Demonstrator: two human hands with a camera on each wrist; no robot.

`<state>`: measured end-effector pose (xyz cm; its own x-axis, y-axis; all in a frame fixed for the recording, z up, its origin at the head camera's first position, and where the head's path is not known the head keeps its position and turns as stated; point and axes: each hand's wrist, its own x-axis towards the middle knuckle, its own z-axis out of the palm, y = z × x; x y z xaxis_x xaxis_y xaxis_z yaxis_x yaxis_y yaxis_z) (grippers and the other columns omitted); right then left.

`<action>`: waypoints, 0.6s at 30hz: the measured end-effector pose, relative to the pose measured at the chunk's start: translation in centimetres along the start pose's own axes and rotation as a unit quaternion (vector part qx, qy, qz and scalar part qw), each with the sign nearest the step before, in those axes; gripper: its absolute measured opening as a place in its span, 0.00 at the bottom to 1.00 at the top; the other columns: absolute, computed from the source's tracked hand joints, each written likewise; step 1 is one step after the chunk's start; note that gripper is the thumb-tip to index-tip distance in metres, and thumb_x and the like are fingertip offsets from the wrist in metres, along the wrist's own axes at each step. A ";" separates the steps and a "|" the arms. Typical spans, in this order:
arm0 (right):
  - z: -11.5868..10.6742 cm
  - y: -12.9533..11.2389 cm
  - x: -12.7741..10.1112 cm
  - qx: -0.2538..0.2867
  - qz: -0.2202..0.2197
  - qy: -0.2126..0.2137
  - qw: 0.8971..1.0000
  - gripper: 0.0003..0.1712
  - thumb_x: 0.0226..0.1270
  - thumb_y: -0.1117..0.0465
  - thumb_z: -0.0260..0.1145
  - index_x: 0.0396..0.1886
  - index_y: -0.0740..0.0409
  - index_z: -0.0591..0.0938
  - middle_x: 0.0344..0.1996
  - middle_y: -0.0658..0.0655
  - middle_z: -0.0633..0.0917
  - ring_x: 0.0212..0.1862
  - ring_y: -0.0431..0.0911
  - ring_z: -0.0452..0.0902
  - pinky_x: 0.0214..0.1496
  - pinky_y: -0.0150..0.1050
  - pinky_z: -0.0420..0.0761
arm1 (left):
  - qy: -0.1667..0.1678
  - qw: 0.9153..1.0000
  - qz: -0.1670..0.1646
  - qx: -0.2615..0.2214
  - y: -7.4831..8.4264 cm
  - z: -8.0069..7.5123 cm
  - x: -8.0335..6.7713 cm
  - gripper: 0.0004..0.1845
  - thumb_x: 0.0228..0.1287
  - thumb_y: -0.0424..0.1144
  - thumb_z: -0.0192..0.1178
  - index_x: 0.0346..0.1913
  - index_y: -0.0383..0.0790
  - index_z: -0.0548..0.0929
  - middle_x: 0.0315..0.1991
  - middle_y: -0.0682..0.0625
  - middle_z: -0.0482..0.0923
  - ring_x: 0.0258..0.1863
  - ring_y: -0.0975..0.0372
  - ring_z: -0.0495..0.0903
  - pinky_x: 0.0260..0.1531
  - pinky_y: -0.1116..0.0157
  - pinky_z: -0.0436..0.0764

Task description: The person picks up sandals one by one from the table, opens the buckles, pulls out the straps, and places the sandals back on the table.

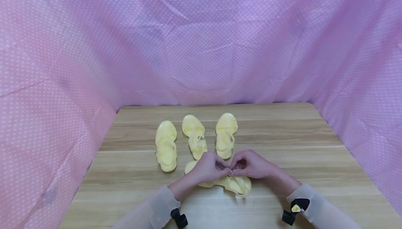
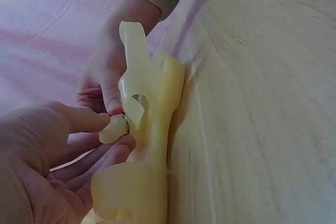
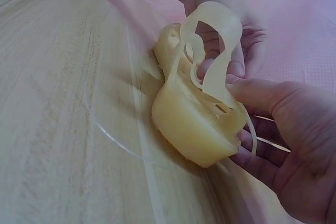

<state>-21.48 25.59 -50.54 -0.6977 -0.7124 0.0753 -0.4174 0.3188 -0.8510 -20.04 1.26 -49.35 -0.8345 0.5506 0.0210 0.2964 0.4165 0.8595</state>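
Observation:
A pale yellow jelly sandal (image 1: pixel 240 185) lies crosswise on the wooden table (image 1: pixel 314 173) near the front. Both hands meet over it. My left hand (image 1: pixel 222 168) pinches the strap end with its small metal buckle (image 2: pixel 122 123) between thumb and fingers. My right hand (image 1: pixel 235 168) pinches the same strap right beside it. In the left wrist view the left hand (image 2: pixel 105 136) sits lower left, with the sandal (image 2: pixel 152 145) standing on edge. In the right wrist view the right hand (image 3: pixel 257 124) cups the sandal's heel (image 3: pixel 197 129), under the looped strap (image 3: pixel 220 45).
Three more yellow sandals stand in a row behind the hands: one at the left (image 1: pixel 166 146), one in the middle (image 1: pixel 194 136), one at the right (image 1: pixel 226 134). Pink dotted cloth (image 1: pixel 201 47) walls in the table on three sides.

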 end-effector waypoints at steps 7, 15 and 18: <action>0.1 0.3 -0.1 -0.003 -0.003 -0.001 1.000 0.06 0.67 0.57 0.78 0.40 0.51 0.90 0.36 0.49 0.90 0.38 0.33 0.83 0.41 0.32 0.87 | -0.012 1.000 -0.011 0.016 0.0 -0.2 -0.5 0.05 0.64 0.36 0.76 0.37 0.37 0.94 0.34 0.48 0.93 0.30 0.72 0.89 0.32 0.76 0.85; 0.2 0.4 -0.2 -0.009 -0.008 0.001 1.000 0.06 0.67 0.57 0.79 0.40 0.49 0.90 0.36 0.49 0.90 0.38 0.33 0.82 0.41 0.32 0.87 | 0.000 1.000 0.001 0.017 0.0 -0.2 -0.7 0.05 0.63 0.38 0.75 0.34 0.39 0.93 0.30 0.50 0.92 0.27 0.74 0.86 0.31 0.75 0.86; 0.2 0.2 -0.2 -0.010 -0.004 0.001 1.000 0.06 0.67 0.56 0.79 0.40 0.49 0.90 0.36 0.48 0.90 0.38 0.33 0.83 0.41 0.32 0.87 | 0.012 0.999 0.010 0.028 0.2 -0.1 -0.4 0.05 0.64 0.39 0.76 0.36 0.41 0.94 0.30 0.52 0.93 0.26 0.77 0.85 0.30 0.76 0.85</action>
<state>-21.36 25.67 -50.85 -0.6954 -0.7138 0.0838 -0.4355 0.3257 -0.8392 -19.70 1.02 -49.14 -0.8388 0.5420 0.0510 0.3381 0.4452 0.8292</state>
